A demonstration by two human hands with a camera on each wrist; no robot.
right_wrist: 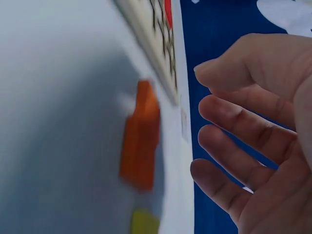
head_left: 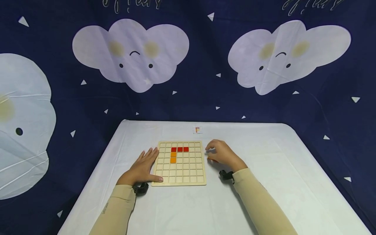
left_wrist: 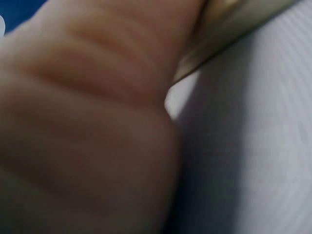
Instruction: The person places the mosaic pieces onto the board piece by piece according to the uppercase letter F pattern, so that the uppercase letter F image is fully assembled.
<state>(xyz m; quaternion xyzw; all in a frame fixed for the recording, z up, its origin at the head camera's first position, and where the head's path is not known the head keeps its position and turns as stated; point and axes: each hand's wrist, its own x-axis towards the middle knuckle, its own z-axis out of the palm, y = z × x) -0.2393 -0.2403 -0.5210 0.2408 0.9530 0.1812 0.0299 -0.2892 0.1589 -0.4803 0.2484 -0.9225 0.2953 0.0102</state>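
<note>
A wooden grid board (head_left: 186,171) lies on the table, with a row of 3 red tiles (head_left: 180,149) near its far side and 2 orange tiles (head_left: 173,154) below the row's left end. My left hand (head_left: 143,168) rests along the board's left edge, fingers spread and thumb over the near left corner. To the right of the board hovers my right hand (head_left: 222,153), its fingers loosely bent and nothing between them. In the right wrist view, orange pieces (right_wrist: 140,146) lie beside the board on the tabletop, close to the fingers. A yellow piece (right_wrist: 145,223) is partly cut off there.
A small printed card (head_left: 197,130) with a coloured grid pattern lies beyond the board. White cloth covers the table (head_left: 279,179). Behind its far edge hangs a dark blue curtain (head_left: 202,104) with clouds. Each wrist wears a black camera (head_left: 226,175).
</note>
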